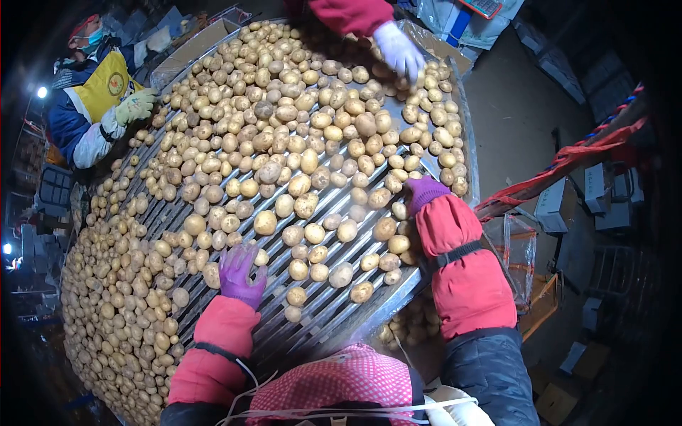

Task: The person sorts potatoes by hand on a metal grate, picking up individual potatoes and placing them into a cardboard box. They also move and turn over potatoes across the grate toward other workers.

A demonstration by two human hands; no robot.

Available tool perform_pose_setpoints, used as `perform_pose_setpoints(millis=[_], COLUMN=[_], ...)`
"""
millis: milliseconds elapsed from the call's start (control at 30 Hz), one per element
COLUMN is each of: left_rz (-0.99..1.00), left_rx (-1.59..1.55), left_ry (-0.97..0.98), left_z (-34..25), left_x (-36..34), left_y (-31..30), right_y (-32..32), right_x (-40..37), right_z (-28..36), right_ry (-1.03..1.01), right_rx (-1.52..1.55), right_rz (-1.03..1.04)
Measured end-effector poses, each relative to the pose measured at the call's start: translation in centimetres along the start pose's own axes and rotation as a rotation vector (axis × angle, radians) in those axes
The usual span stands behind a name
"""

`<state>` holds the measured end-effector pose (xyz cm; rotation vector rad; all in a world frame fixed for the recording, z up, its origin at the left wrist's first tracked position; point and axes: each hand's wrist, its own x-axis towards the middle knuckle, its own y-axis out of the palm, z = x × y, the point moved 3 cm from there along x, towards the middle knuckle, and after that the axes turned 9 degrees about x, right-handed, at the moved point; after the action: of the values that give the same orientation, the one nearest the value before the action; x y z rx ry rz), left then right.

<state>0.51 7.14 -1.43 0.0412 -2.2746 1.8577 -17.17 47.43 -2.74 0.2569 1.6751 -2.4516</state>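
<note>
Several loose potatoes (265, 223) lie on a slatted metal sorting table (334, 213) in front of me. My left hand (242, 275), in a purple glove, rests at the lower left among them. Its fingers are spread and touch potatoes beside the slats. My right hand (426, 193), in the same kind of glove, is at the table's right side, next to potatoes and a thin metal strip (430, 169). Its fingers look curled, and their tips are largely hidden, so what they hold does not show. Both my forearms wear red sleeve covers.
Across the table, another person's white-gloved hand (400, 53) reaches into the potatoes. A masked co-worker (96, 92) stands at the left with a gloved hand by the pile. A red-wrapped pole (561, 160) slants at right, near cardboard boxes (553, 204). More potatoes (412, 323) lie below the front edge.
</note>
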Motion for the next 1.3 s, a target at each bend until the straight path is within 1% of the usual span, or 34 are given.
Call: perform_pose_setpoints(millis=[67, 133, 167, 200, 267, 333, 400, 433, 467, 533, 600, 667, 733, 800, 867, 933, 1000, 1067, 1133, 1167, 1200, 1233, 1267, 1300], left_rz=[-0.006, -0.022, -0.018, -0.005, 0.004, -0.004, -0.020, -0.025, -0.030, -0.042, -0.041, -0.035, -0.044, -0.056, -0.041, -0.045, -0.025, -0.034, -0.037, -0.032, -0.022, -0.033, -0.035, -0.038], left_rx=[-0.004, -0.009, -0.005, -0.001, 0.008, 0.024, 0.013, 0.007, 0.000, 0.007, -0.004, -0.029, -0.036, -0.020, -0.010, 0.000, 0.000, 0.007, -0.022, -0.033, -0.045, -0.043, -0.039, -0.036], left_ry=[-0.005, -0.002, -0.003, -0.004, -0.002, 0.005, 0.010, 0.010, 0.006, 0.014, 0.013, 0.004, 0.003, 0.007, -0.004, 0.009, -0.014, -0.010, -0.007, -0.009, -0.016, -0.022, -0.022, -0.014], left_z=[0.0, -0.1, 0.0, 0.0, -0.1, -0.1, -0.2, -0.2, -0.3, -0.1, 0.1, -0.1, -0.2, 0.0, 0.1, 0.0, 0.2, 0.2, 0.4, 0.3, 0.3, 0.4, 0.5, 0.5], left_x=[-0.3, -0.2, 0.1, 0.0, 0.0, -0.1, 0.0, -0.1, -0.2, 0.0, -0.2, -0.1, 0.0, -0.1, 0.1, 0.2, 0.0, -0.1, 0.2, 0.3, 0.2, 0.1, 0.0, -0.1], left_y=[0.0, -0.2, -0.2, -0.3, -0.2, 0.0, 0.0, 0.0, 0.0, 0.1, 0.2, -0.2, -0.3, -0.2, -0.2, -0.4, -0.4, -0.4, -0.6, -0.9, -1.0, -0.8, -0.5, -0.4], right_y=[-0.2, -1.2, -2.1, -3.1, -4.8, -5.0, -4.0, -3.2, -2.9, -3.5, -5.2, -6.1, -3.5, -0.9, -2.5, -1.6, 2.2, 4.0, 0.7, 1.8, 2.7, 0.9, 1.2, 0.1], right_x=[-0.1, -2.3, -4.8, -7.9, -14.8, -18.9, -20.6, -21.1, -21.5, -20.3, -19.4, -17.5, -12.5, -5.2, 0.3, 3.6, 8.5, 10.2, 6.0, 5.3, 4.2, 1.4, -0.2, -3.3], right_z=[-0.2, -1.0, -1.6, -2.3, -4.9, -12.2, -23.3, -28.0, -31.1, -30.4, -20.6, -7.4, -3.0, -1.0, 3.9, 7.0, 6.1, 4.8, 6.0, 3.6, 1.5, 1.5, 0.3, 1.8], right_ry=[-0.010, -0.015, -0.012, -0.005, 0.000, 0.142, 0.239, 0.454, 0.655, 0.673, 0.344, 0.004, -0.272, -0.328, -0.030, 0.000, 0.033, -0.037, 0.008, 0.063, 0.042, -0.025, 0.160, 0.334], right_rx=[0.078, 0.232, 0.355, 0.475, 0.674, 0.749, 0.759, 0.501, 0.238, 0.139, 0.458, 0.759, 0.523, 0.413, 0.220, -0.143, -0.176, -0.098, 0.145, 0.487, 0.902, 1.222, 1.593, 1.929], right_rz=[0.014, -0.017, -0.103, -0.238, -0.637, -0.732, -0.852, -0.807, -0.745, -0.704, -0.727, -0.544, -0.456, -0.342, -0.066, 0.081, 0.088, 0.011, -0.027, -0.095, -0.186, -0.077, -0.015, -0.229])
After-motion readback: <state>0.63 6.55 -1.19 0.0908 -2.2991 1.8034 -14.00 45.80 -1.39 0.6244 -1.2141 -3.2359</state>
